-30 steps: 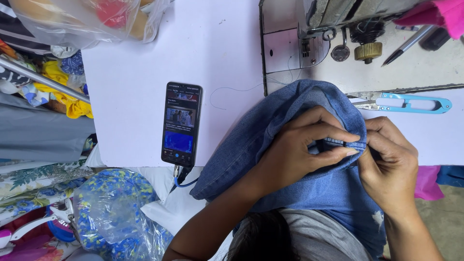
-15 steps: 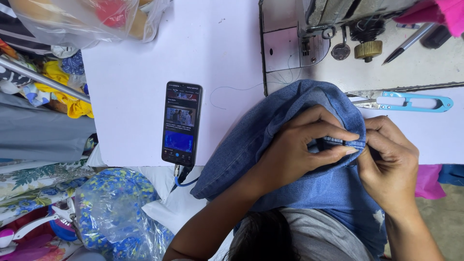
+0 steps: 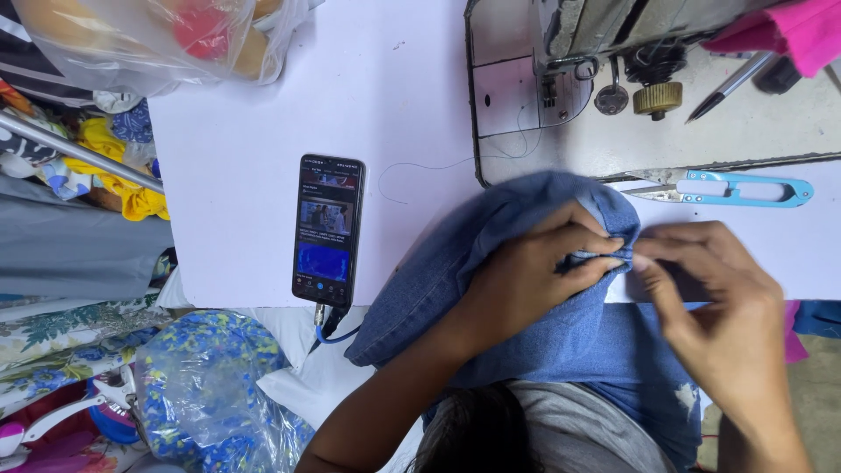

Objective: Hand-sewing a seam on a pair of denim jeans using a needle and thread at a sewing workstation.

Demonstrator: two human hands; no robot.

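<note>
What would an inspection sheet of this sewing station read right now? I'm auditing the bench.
Surface: white table, mostly bare at centre.
Job's things: blue denim garment, a folded edge pinched between both hands.
Clutter: blue thread snips; pen; smartphone, screen lit; plastic bag at the top left corner.
Hands: left hand grips the denim fold; right hand pinches it from the other side.
Cables: blue charging cable plugged into the smartphone.
Surroundings: sewing machine; floral fabric in plastic, lower left.
</note>
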